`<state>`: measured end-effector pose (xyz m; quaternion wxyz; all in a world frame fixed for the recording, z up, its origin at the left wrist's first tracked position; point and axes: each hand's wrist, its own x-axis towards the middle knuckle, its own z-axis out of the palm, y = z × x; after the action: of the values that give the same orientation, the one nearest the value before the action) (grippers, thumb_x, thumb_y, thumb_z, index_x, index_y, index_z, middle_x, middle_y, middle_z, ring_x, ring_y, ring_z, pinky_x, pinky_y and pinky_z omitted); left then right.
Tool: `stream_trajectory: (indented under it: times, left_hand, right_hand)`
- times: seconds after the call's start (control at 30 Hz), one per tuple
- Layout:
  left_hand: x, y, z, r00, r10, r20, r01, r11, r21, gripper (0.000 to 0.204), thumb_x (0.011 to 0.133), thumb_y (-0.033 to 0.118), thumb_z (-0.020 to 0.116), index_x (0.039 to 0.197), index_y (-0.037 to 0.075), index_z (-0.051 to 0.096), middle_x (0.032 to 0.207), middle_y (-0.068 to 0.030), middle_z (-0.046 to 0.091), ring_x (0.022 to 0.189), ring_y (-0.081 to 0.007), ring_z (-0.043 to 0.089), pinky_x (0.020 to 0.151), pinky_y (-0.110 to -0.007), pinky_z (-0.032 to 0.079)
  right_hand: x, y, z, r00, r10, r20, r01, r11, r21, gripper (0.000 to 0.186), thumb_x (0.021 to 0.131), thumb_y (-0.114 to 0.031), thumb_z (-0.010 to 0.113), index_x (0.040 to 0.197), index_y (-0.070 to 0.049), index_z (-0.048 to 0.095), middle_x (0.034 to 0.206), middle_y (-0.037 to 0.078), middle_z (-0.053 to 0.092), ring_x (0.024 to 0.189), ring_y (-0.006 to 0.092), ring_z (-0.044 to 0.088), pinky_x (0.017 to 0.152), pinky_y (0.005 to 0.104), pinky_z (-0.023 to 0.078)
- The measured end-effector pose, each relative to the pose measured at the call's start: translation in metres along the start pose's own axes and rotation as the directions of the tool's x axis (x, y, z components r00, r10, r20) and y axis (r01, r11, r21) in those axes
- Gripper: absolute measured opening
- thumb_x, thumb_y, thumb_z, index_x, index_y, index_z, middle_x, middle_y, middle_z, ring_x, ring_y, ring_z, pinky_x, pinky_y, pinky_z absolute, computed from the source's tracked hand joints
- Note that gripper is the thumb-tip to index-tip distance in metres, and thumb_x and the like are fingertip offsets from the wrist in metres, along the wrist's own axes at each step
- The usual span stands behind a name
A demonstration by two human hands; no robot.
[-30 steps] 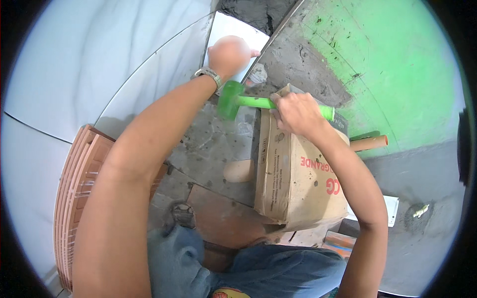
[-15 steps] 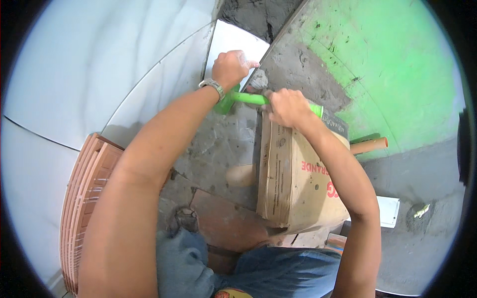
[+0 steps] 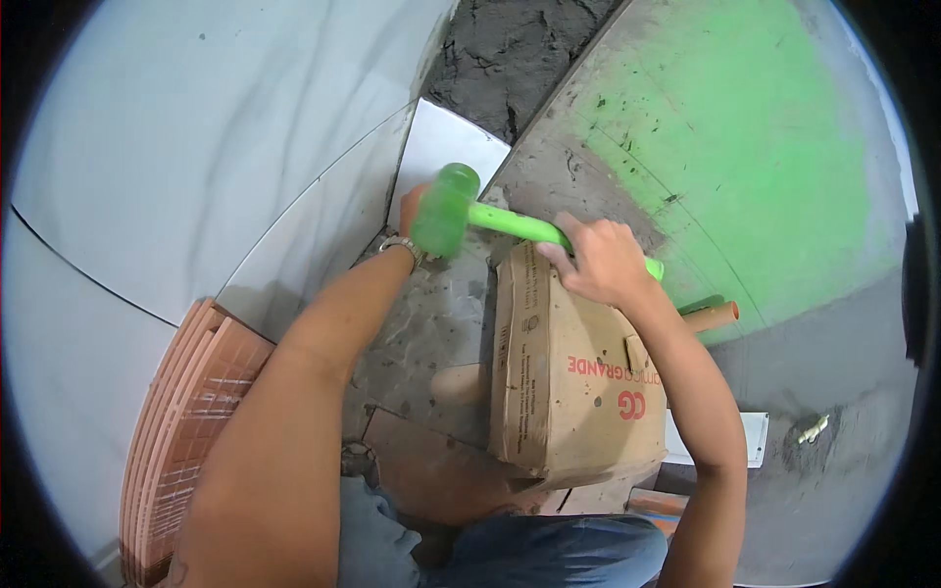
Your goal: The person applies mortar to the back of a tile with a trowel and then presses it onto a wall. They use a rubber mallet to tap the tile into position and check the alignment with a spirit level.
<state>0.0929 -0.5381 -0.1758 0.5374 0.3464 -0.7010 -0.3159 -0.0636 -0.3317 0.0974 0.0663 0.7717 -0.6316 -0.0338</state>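
Observation:
My right hand (image 3: 606, 260) is wrapped around the handle of a green rubber mallet (image 3: 446, 211), whose head is raised over my left wrist. Behind that head, my left hand (image 3: 412, 208) is mostly hidden, so its fingers do not show; it is at the lower part of a white tile (image 3: 451, 142). This tile is set in the corner, between the large pale wall tiles (image 3: 245, 127) and the grey-and-green wall (image 3: 706, 147). Dark wet mortar (image 3: 515, 54) borders its far edge.
A cardboard box (image 3: 578, 392) stands below my right hand. Reddish ribbed tiles (image 3: 186, 431) lean in a stack at the left. An orange pipe (image 3: 711, 317) juts from the right wall, with a white piece (image 3: 740, 436) below it.
The mallet head has lifted from beneath my left wrist to in front of my left hand. My left hand has shifted down the tile, and the view has tilted slightly.

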Motion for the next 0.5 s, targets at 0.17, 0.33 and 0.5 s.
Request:
stream_trajectory:
  times: [0.17, 0.33, 0.5]
  left_hand:
    - [-0.009, 0.014, 0.021, 0.974, 0.069, -0.215, -0.068, 0.998, 0.014, 0.021, 0.088, 0.026, 0.074, 0.096, 0.007, 0.073, 0.081, -0.0138, 0.072, 0.07, -0.0359, 0.067, 0.067, -0.046, 0.052]
    - [-0.016, -0.011, 0.022, 0.933, 0.147, -0.328, -0.103, 0.984, 0.147, 0.023, 0.091, 0.025, 0.071, 0.104, 0.005, 0.069, 0.09, -0.0159, 0.07, 0.079, -0.036, 0.066, 0.073, -0.046, 0.051]
    - [-0.022, -0.017, 0.023, 0.988, -0.018, -0.157, 0.03, 0.997, 0.075, 0.03, 0.091, 0.024, 0.071, 0.114, 0.006, 0.066, 0.104, -0.0163, 0.067, 0.093, -0.0355, 0.064, 0.083, -0.045, 0.05]
  right_hand:
    - [0.018, 0.01, 0.009, 0.998, 0.0, -0.068, -0.001, 1.0, -0.024, 0.038, 0.096, -0.042, 0.063, 0.1, -0.004, 0.065, 0.072, 0.023, 0.067, 0.072, 0.0453, 0.066, 0.067, 0.055, 0.052]
    - [0.047, 0.005, 0.013, 0.997, 0.04, 0.06, -0.039, 0.999, -0.021, 0.039, 0.096, -0.043, 0.062, 0.104, -0.005, 0.066, 0.076, 0.024, 0.068, 0.078, 0.0456, 0.067, 0.071, 0.0553, 0.053]
    - [0.043, 0.005, 0.02, 0.998, -0.033, 0.049, 0.036, 0.998, -0.056, 0.04, 0.096, -0.043, 0.062, 0.106, -0.005, 0.065, 0.078, 0.024, 0.069, 0.079, 0.0455, 0.068, 0.072, 0.0551, 0.053]
